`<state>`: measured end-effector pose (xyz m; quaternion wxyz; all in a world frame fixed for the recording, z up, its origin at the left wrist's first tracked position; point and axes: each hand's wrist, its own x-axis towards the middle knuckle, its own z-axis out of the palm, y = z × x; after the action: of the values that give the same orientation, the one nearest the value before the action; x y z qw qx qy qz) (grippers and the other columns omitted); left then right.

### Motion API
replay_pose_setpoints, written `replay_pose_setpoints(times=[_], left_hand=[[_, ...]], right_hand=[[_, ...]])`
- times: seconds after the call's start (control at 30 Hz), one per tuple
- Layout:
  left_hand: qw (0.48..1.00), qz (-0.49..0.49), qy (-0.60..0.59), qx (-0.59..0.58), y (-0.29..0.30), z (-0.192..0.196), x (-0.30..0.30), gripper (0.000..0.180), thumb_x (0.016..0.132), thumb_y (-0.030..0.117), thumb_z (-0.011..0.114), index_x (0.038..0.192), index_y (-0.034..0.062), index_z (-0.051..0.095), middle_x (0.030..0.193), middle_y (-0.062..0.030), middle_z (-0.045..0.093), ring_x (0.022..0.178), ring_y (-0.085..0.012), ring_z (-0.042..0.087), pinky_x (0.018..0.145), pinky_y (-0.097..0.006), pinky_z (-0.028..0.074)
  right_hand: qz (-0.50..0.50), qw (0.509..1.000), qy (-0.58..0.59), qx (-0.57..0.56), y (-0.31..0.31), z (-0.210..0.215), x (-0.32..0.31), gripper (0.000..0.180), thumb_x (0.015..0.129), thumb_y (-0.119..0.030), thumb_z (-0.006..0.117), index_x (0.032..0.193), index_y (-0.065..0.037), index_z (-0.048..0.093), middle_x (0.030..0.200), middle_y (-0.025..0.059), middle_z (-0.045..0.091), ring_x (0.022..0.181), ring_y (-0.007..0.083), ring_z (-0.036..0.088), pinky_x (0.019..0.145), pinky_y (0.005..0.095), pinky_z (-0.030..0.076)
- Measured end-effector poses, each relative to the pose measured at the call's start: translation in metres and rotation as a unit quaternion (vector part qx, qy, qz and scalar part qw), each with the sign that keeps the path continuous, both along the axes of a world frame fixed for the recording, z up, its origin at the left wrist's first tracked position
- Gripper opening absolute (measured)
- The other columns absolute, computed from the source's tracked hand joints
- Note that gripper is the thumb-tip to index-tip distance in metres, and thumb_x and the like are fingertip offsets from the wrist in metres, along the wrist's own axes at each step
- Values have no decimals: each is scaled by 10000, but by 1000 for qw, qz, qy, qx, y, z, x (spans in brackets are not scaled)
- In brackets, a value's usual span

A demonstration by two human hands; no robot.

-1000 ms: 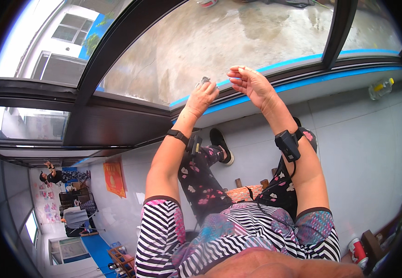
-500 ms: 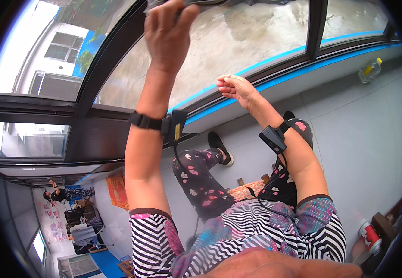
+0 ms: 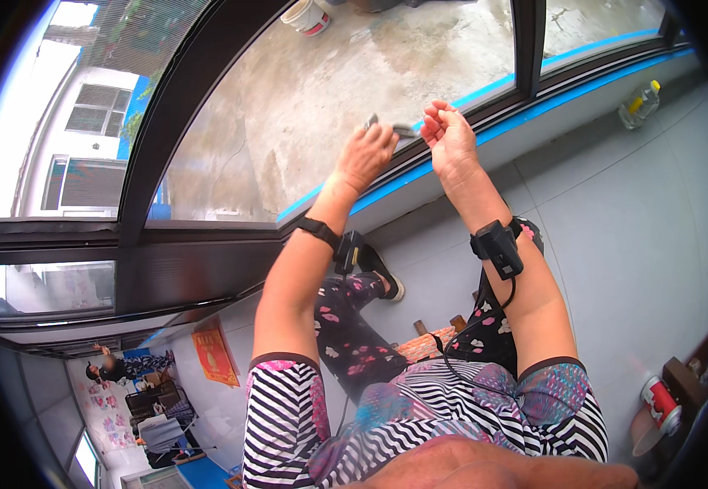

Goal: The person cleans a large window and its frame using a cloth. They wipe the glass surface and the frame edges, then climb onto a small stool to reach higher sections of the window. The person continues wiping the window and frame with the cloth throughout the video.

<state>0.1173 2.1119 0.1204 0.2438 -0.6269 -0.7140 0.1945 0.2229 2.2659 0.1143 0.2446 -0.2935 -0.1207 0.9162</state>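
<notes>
My left hand (image 3: 365, 156) is raised in front of the window, its fingers closed round a small grey thing (image 3: 404, 130). That thing sticks out past the fingertips toward my other hand; blur hides what kind it is. Close by on the right, my right hand (image 3: 453, 140) is lifted with its palm side partly showing. Its fingers curl in toward the thumb, and anything between them is too small to make out. The two hands are a short gap apart. Each wrist carries a strapped black device (image 3: 498, 249) with a cable.
A dark-framed window (image 3: 527, 49) with a blue-edged sill runs across the front. A clear bottle (image 3: 640, 106) with a yellow cap stands on the floor at the far right. Near my right side is a red can (image 3: 658, 406). Another person (image 3: 113, 368) is far off at the left.
My left hand has come down from high on the window and moved right, close to my right hand, with the grey thing in it. My right hand has risen slightly and shifted right.
</notes>
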Motion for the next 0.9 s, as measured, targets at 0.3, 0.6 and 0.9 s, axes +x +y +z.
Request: replay_pose_setpoints(times=[0.3,0.6,0.9], left_hand=[[961,159,-215,73,-73,11,25,266,767,72,626,1006,176,676,1050,-35,606,1060,-249,568,878,-372,448],[902,101,100,406,-123,193,22,363,731,-3,697,1025,206,743,1027,-20,620,939,-230,559,857,-370,395],[925,102,97,353,-122,128,-22,435,808,9,658,1196,202,626,1128,-71,551,1049,-289,556,913,-399,497]], right_hand=[[111,991,34,-64,-1,-10,-11,242,911,-61,523,1126,-81,633,966,50,660,803,126,618,770,320,540],[168,983,55,-53,-9,-18,-10,255,942,-39,537,1190,-40,594,1030,73,663,813,127,643,776,314,561],[188,979,70,-41,-9,-25,-18,273,950,-46,548,1222,-35,572,1022,79,662,818,132,649,777,319,563]])
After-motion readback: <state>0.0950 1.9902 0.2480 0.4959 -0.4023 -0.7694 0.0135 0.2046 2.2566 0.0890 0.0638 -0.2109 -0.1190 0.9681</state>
